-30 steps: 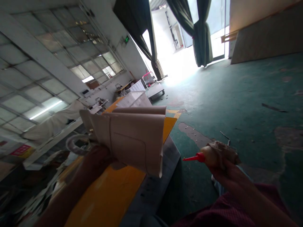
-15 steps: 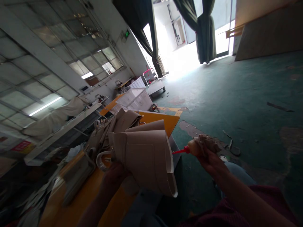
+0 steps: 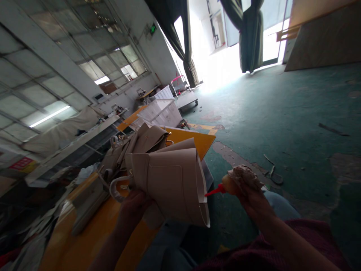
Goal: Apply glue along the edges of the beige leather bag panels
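A beige handbag (image 3: 169, 178) lies on its side in front of me, with its open end facing right. My left hand (image 3: 134, 205) is closed on its near side, next to a curved handle (image 3: 115, 190). My right hand (image 3: 252, 199) is wrapped round a glue bottle (image 3: 229, 184) with a red nozzle. A crumpled, stained covering surrounds the bottle's back part. The nozzle tip is at the pale cut edge of the bag's open end; whether it touches is hard to tell.
More beige bags (image 3: 146, 139) are heaped behind on the yellow table (image 3: 180, 137). White plastic crates (image 3: 160, 113) and a flat trolley (image 3: 187, 98) stand farther back. Scraps lie on the green floor (image 3: 259, 113). Dark curtains (image 3: 251, 37) hang at the bright doorway.
The red nozzle has moved down along the bag's edge, and my right hand has lowered slightly with the bottle. The bag has shifted a little in view; my left hand keeps its hold.
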{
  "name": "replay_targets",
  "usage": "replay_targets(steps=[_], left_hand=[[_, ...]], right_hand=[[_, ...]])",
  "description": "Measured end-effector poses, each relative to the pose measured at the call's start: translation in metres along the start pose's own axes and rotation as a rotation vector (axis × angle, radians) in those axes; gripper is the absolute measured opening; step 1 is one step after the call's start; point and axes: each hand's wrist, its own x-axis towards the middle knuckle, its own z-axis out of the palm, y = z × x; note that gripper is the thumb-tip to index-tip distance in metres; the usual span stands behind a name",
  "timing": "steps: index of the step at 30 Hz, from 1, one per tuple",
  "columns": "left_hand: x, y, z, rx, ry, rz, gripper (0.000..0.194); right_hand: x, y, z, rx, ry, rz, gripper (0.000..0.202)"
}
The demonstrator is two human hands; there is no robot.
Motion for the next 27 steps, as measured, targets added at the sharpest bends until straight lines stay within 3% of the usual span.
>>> replay_targets(steps=[7,14,23,27], left_hand=[[-0.002,0.004,-0.002,0.046,0.015,0.031,0.032],[-0.004,0.001,-0.008,0.06,-0.011,0.145,0.033],[-0.009,-0.001,-0.009,0.056,-0.042,0.096,0.032],[-0.012,-0.004,-0.009,0.051,-0.043,0.089,0.032]], right_hand=[[-0.016,-0.005,-0.004,-0.021,0.073,0.023,0.071],[-0.027,-0.007,-0.013,-0.006,0.103,0.157,0.07],[-0.03,-0.012,-0.008,-0.033,0.087,0.072,0.075],[-0.034,-0.012,-0.006,-0.051,0.07,0.056,0.063]])
